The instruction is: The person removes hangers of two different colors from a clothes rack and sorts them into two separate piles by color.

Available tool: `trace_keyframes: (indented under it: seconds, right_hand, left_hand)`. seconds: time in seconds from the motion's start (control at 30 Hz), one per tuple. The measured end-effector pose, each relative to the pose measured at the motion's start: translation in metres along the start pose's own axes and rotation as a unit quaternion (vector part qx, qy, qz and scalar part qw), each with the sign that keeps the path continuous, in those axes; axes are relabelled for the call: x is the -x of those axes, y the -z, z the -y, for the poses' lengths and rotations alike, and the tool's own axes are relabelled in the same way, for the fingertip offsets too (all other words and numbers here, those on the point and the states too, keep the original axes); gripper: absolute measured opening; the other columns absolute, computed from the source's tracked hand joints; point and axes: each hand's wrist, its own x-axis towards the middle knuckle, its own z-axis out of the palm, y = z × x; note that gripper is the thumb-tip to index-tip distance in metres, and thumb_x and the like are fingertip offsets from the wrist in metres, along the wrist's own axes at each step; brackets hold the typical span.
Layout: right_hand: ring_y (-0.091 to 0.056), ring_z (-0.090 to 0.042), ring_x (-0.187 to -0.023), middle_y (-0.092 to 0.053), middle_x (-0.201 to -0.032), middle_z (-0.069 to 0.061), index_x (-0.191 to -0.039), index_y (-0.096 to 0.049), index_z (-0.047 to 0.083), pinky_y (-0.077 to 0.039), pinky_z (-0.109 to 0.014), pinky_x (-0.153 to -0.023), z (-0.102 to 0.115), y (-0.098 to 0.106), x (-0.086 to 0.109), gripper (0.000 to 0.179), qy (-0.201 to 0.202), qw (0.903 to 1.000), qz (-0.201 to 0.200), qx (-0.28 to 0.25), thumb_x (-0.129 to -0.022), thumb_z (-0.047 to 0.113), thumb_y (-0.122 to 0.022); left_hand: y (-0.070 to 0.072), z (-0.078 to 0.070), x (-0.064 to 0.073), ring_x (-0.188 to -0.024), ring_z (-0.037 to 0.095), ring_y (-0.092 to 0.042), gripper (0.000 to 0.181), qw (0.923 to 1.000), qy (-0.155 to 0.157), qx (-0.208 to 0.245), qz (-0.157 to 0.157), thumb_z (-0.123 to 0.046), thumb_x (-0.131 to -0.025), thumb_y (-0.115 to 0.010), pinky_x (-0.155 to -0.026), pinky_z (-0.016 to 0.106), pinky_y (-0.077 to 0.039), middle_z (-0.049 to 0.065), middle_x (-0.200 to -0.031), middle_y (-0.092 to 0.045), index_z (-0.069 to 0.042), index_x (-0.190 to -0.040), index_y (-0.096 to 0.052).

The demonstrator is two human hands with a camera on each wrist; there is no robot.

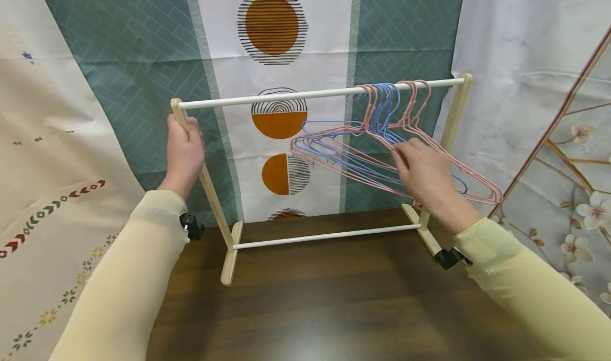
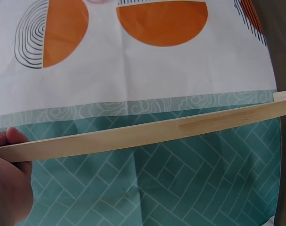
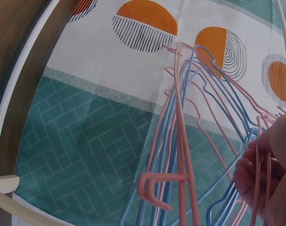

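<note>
A small garment rack has a white top rod (image 1: 267,99) between two pale wooden posts. My left hand (image 1: 185,151) grips the left post (image 1: 214,202) near its upper end; the left wrist view shows fingers wrapped round that post (image 2: 133,136). Several pink and blue wire clothes hangers hang bunched on the right part of the rod. With my right hand (image 1: 425,167) I hold a pink hanger (image 1: 379,137) by its shoulder, and its wires cross the curled fingers (image 3: 246,174) in the right wrist view. Blue hangers (image 1: 334,158) lie close behind; other pink hangers (image 1: 477,183) extend rightward.
The rack's feet (image 1: 231,260) stand on a dark wooden table (image 1: 305,302), joined by a lower white rod (image 1: 329,236). A patterned green and white cloth (image 1: 401,27) hangs behind. Floral cloths flank both sides.
</note>
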Motion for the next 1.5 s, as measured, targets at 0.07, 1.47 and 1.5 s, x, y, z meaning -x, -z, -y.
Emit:
trace_keyframes:
  seconds: [0.07, 1.47, 1.5]
  right_hand:
    - [-0.064, -0.034, -0.079, -0.069, -0.101, -0.016, -0.12, -0.078, 0.0, -0.051, -0.054, -0.067, -0.001, -0.001, 0.001, 0.021, 0.009, 0.9996, -0.02, -0.018, -0.113, 0.016, -0.066]
    - [-0.065, -0.018, -0.06, -0.077, -0.087, -0.001, -0.133, -0.077, 0.01, -0.045, -0.039, -0.047, 0.05, -0.024, 0.071, 0.031, 0.099, 0.9915, 0.028, -0.08, -0.103, 0.002, -0.076]
    - [-0.069, -0.019, -0.064, -0.079, -0.091, -0.002, -0.133, -0.077, 0.009, -0.049, -0.04, -0.049, 0.051, -0.029, 0.076, 0.031, 0.1, 0.9906, 0.038, -0.085, -0.103, 0.002, -0.076]
  left_hand:
    - [0.0, 0.0, -0.001, -0.08, 0.018, -0.049, 0.057, 1.0, 0.003, 0.001, 0.001, -0.054, -0.118, -0.029, -0.072, 0.031, -0.045, 0.003, -0.101, -0.044, -0.011, -0.156, -0.026]
    - [-0.003, -0.002, 0.0, -0.079, 0.017, -0.049, 0.056, 0.9999, 0.012, -0.001, -0.006, -0.057, -0.116, -0.029, -0.071, 0.028, -0.046, 0.001, -0.101, -0.045, -0.016, -0.153, -0.027]
    - [-0.003, -0.002, 0.0, -0.079, 0.017, -0.049, 0.056, 0.9999, 0.011, -0.001, -0.007, -0.057, -0.116, -0.029, -0.072, 0.028, -0.046, 0.001, -0.101, -0.045, -0.015, -0.153, -0.028]
